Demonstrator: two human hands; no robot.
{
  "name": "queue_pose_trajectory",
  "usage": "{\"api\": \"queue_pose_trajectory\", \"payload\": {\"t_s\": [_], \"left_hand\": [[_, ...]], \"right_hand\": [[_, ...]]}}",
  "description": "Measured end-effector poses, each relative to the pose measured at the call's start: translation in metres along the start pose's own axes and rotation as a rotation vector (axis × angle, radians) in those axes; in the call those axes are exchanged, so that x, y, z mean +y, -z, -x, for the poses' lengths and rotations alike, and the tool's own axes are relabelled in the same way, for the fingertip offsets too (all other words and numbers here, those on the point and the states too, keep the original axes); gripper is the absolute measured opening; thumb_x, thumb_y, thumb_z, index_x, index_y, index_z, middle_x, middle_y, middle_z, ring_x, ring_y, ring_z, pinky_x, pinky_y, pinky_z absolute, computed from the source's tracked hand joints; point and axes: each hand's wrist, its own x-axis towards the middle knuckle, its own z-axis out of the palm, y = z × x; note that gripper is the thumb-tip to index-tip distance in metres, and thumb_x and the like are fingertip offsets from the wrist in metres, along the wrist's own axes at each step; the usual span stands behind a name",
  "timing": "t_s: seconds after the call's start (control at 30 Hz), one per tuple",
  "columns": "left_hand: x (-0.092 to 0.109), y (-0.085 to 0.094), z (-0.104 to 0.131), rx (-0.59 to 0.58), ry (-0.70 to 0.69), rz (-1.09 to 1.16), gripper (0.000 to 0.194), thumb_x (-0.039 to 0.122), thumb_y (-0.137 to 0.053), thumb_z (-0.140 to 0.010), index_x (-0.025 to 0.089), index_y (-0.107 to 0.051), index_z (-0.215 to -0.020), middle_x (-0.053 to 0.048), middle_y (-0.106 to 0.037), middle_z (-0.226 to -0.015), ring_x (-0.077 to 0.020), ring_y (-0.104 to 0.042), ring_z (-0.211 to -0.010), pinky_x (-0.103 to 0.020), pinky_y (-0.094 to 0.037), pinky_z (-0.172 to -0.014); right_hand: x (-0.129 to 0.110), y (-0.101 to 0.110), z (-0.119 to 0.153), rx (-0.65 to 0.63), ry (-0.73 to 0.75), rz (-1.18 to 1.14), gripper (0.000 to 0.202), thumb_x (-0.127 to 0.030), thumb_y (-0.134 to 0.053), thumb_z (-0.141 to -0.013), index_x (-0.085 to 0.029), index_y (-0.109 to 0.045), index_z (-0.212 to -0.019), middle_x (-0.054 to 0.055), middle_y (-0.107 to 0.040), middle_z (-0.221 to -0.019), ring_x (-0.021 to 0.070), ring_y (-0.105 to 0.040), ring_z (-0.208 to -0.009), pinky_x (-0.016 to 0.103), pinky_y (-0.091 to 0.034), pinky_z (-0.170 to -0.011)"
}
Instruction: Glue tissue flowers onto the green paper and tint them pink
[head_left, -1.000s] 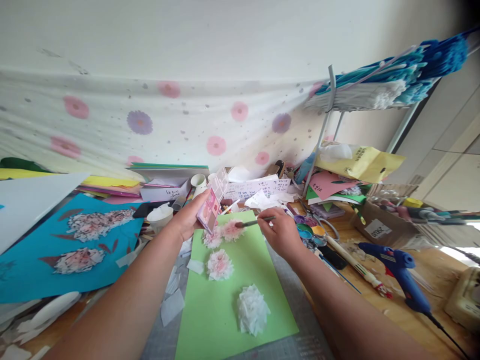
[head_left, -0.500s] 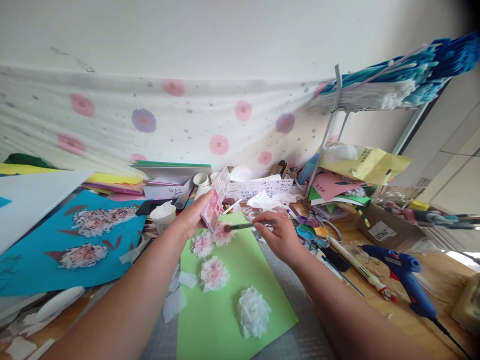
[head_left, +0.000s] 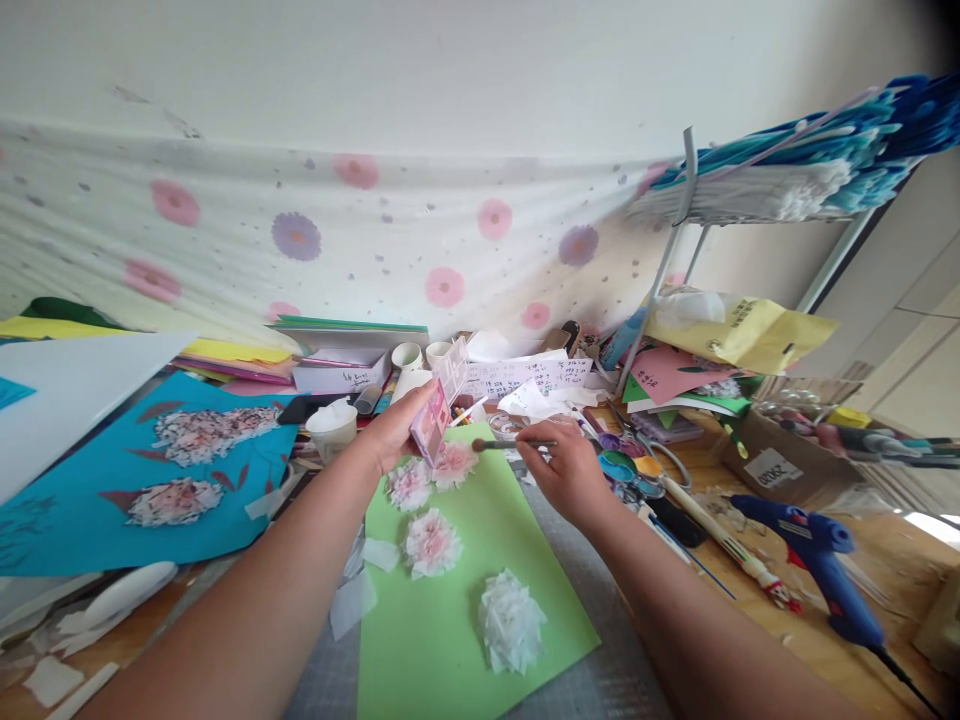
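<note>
My left hand (head_left: 401, 425) is closed round an opened pink makeup palette (head_left: 431, 422), tilted above the far end of a green sheet (head_left: 457, 620). Between the fingers of my right hand (head_left: 566, 465) is a makeup brush (head_left: 514, 444), its dark tip pointing left, just above and right of the farthest pink-tinted paper flower (head_left: 455, 464). Beside that flower sits another pink-tinted paper flower (head_left: 409, 484), and a third pink-centred paper flower (head_left: 433, 544) lies nearer. A plain white paper flower (head_left: 512, 620) rests near the front of the sheet.
On the left lies a blue sheet (head_left: 67, 540) bearing paper flowers. A white cup (head_left: 331, 428) stands beside my left forearm. To the right are paint pots (head_left: 619, 465), a blue glue gun (head_left: 817, 545) and a cardboard box (head_left: 772, 455). A rack (head_left: 664, 270) holds pipe cleaners.
The brush tip has lifted off the farthest flower and moved up and to the right with my right hand. The palette stays in my left hand. The whole view has shifted slightly.
</note>
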Motion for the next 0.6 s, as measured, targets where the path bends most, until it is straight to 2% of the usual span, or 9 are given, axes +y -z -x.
{"api": "queue_pose_trajectory", "payload": {"t_s": [0.07,0.1,0.2,0.27,0.43,0.6], "left_hand": [[-0.001,-0.001,0.000,0.001,0.008,-0.004,0.059,0.069,-0.064,-0.063,0.022,-0.065,-0.098,-0.006,-0.072,-0.085,-0.0242,-0.066,-0.073,-0.030,-0.050,-0.056],[-0.002,-0.002,0.000,-0.001,0.012,-0.006,0.059,0.069,-0.064,-0.063,0.021,-0.065,-0.098,-0.005,-0.072,-0.083,-0.0233,-0.066,-0.071,-0.030,-0.049,-0.056],[-0.003,-0.005,0.002,-0.026,0.022,-0.012,0.059,0.070,-0.064,-0.064,0.021,-0.066,-0.097,-0.004,-0.072,-0.078,-0.0208,-0.064,-0.065,-0.027,-0.046,-0.053],[-0.005,-0.007,0.003,-0.051,0.026,-0.016,0.059,0.070,-0.064,-0.063,0.020,-0.066,-0.096,-0.003,-0.070,-0.073,-0.0197,-0.063,-0.061,-0.026,-0.044,-0.051],[-0.007,-0.010,0.004,-0.099,0.009,-0.027,0.058,0.068,-0.064,-0.065,0.020,-0.066,-0.096,-0.003,-0.071,-0.078,-0.0196,-0.064,-0.066,-0.025,-0.043,-0.053],[-0.009,-0.007,0.002,-0.102,-0.005,-0.050,0.056,0.068,-0.063,-0.066,0.021,-0.066,-0.096,-0.002,-0.071,-0.080,-0.0193,-0.064,-0.066,-0.024,-0.041,-0.051]], "right_hand": [[-0.002,0.002,0.000,-0.031,-0.006,-0.036,0.013,-0.021,-0.054,-0.082,-0.020,-0.066,-0.077,0.005,-0.070,-0.074,0.0192,-0.065,-0.070,0.028,-0.048,-0.065],[-0.003,0.004,0.000,-0.005,-0.025,-0.073,0.012,-0.021,-0.055,-0.081,-0.020,-0.066,-0.077,0.005,-0.071,-0.074,0.0193,-0.065,-0.070,0.028,-0.048,-0.065],[-0.008,0.008,0.000,0.175,-0.101,-0.233,0.012,-0.026,-0.057,-0.082,-0.020,-0.067,-0.080,0.005,-0.071,-0.078,0.0199,-0.066,-0.074,0.030,-0.049,-0.069],[-0.010,0.010,0.000,0.244,-0.119,-0.339,0.012,-0.028,-0.058,-0.083,-0.020,-0.067,-0.083,0.005,-0.071,-0.079,0.0198,-0.066,-0.075,0.031,-0.050,-0.070],[-0.014,0.010,0.000,0.137,-0.095,-0.391,0.011,-0.026,-0.060,-0.080,-0.019,-0.068,-0.081,0.005,-0.071,-0.080,0.0199,-0.066,-0.076,0.030,-0.051,-0.069],[-0.015,0.011,0.000,0.216,-0.100,-0.371,0.011,-0.026,-0.059,-0.082,-0.020,-0.068,-0.084,0.005,-0.071,-0.080,0.0196,-0.066,-0.077,0.031,-0.051,-0.072]]}}
